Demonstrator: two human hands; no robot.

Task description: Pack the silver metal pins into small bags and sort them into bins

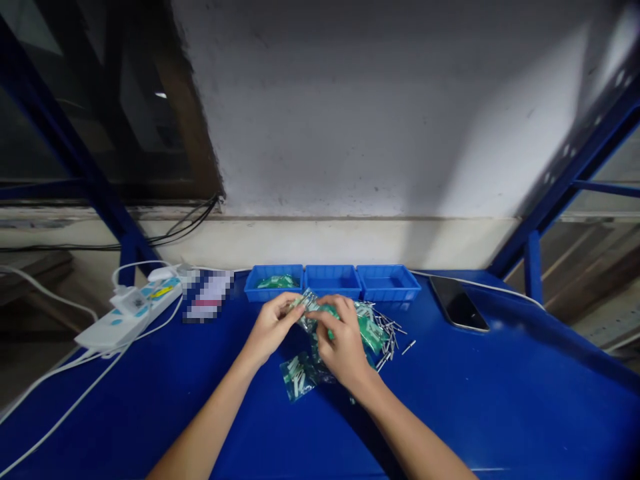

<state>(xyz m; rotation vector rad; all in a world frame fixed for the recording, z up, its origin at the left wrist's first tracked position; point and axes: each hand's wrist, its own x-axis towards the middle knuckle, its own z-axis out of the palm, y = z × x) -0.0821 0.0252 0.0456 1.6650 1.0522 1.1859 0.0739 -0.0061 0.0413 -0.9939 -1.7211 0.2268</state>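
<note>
- While both hands meet above the desk [450,407], the grip of the left hand [274,321] is pinching a clear packet [309,300] between thumb and fingers.
- The fingers of the right hand [343,337] are bent and touch the same packet; whether this grip is pressed together on it, I cannot tell.
- This packet is in front of the middle of the far edge; its content is too small to recognise.
- Under and beside the right hand there lies a pile of green packets [373,333], and at its right side many thin metal pins [391,337] are scattered, one of them a little apart.
- Nearer to the front edge, below the hands, lies a packet with white strips [297,377].
- Along the far edge stand three blue trays [345,293] in one row; the left one contains green packets.
- Toward the far right corner lies a dark phone [459,305].
- At the left edge rests a white power strip [107,328] with plugs and cables; beside it is a blurred card [207,301].
</note>
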